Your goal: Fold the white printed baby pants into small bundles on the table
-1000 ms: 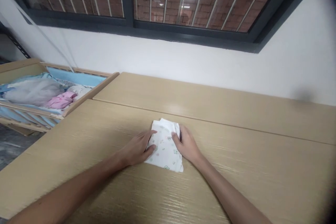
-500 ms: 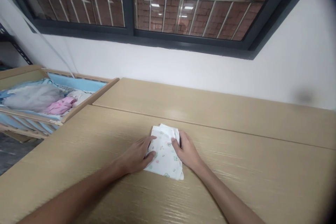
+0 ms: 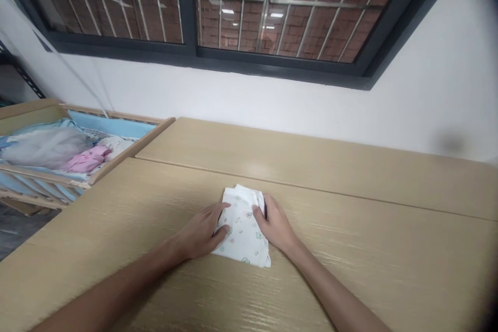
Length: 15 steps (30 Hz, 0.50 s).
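A small folded white cloth with tiny coloured prints [image 3: 243,228] lies on a light wooden table [image 3: 350,249]. My left hand [image 3: 202,231] rests flat on the cloth's left edge, fingers stretched out. On the right edge lies my right hand [image 3: 277,225], its fingers also extended and pressing down. Both hands flank the cloth and touch it; neither has it lifted.
A wooden cot [image 3: 58,161] with blue lining stands at the left, holding a grey cloth [image 3: 42,148] and a pink garment [image 3: 83,160]. A white wall and a barred window [image 3: 233,5] run behind the table. A seam [image 3: 350,194] crosses the tabletop.
My hands and the cloth have stayed in the same pose. The view has tilted slightly, so everything sits a little lower in the picture.
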{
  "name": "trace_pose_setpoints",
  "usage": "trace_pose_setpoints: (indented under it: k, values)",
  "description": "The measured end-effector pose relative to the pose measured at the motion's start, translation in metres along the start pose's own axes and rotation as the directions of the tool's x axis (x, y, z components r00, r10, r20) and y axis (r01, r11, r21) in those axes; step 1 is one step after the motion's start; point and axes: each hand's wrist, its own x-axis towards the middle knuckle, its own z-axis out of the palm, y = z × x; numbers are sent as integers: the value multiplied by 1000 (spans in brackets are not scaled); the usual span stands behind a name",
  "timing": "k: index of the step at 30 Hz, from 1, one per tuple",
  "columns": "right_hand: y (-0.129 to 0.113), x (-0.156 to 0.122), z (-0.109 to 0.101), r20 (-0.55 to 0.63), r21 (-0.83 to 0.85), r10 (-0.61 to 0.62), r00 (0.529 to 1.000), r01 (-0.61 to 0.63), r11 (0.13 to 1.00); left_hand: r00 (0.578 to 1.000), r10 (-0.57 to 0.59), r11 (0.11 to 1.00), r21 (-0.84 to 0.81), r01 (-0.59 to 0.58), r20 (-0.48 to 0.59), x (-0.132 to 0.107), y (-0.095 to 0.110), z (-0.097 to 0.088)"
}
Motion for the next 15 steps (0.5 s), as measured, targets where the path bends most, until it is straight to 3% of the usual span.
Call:
trace_pose_setpoints:
  k: [15]
  values:
    - [2,0,1,25,5,7,1000,-7,1000,1000,-6,1000,20,6,9,0,2,-2]
